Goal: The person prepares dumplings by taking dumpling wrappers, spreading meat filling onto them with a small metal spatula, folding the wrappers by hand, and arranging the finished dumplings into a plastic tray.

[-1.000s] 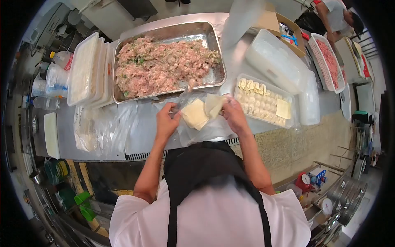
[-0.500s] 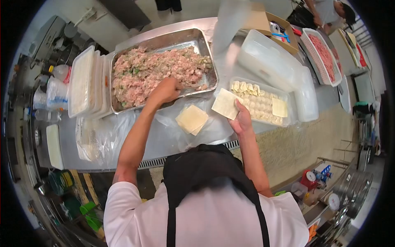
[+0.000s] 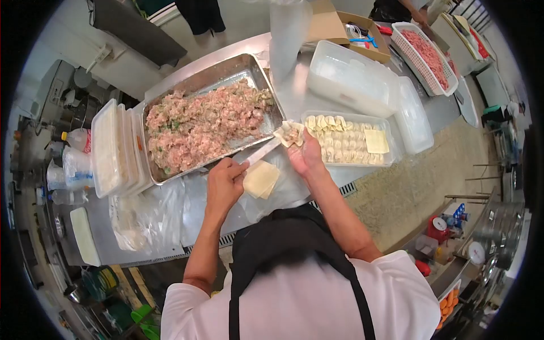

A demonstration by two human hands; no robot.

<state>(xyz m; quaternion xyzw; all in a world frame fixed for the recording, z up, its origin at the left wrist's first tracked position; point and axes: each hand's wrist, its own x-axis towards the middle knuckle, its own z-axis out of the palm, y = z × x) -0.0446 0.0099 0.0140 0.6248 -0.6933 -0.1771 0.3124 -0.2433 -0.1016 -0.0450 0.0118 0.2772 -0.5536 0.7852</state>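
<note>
My left hand (image 3: pixel 225 184) is closed on a flat, pale spatula (image 3: pixel 263 152), whose far end touches the wrapper. Cupped in my right hand (image 3: pixel 307 154) is a square wrapper (image 3: pixel 289 135) with its edges folded up round some meat filling. A small stack of wrappers (image 3: pixel 261 179) lies on plastic between my hands. Beyond my left hand, a metal tray (image 3: pixel 247 63) holds a mound of minced meat (image 3: pixel 201 122) with green bits. Right of my right hand, a clear container (image 3: pixel 391 141) has rows of filled dumplings (image 3: pixel 340 144) and one flat wrapper (image 3: pixel 376 141).
Stacked lidded containers (image 3: pixel 107 153) stand at the left, above crumpled plastic bags (image 3: pixel 136 218). A large clear container (image 3: pixel 351 76) and a lid (image 3: pixel 413 116) lie at the back right. Further off are a cardboard box (image 3: pixel 379 48), a basket of meat (image 3: pixel 425 56) and another person's arm (image 3: pixel 412 10).
My left hand has left the meat and now shows the spatula at the wrapper. The flat wrapper in my right hand is now cupped round filling. The camera view has turned and shifted.
</note>
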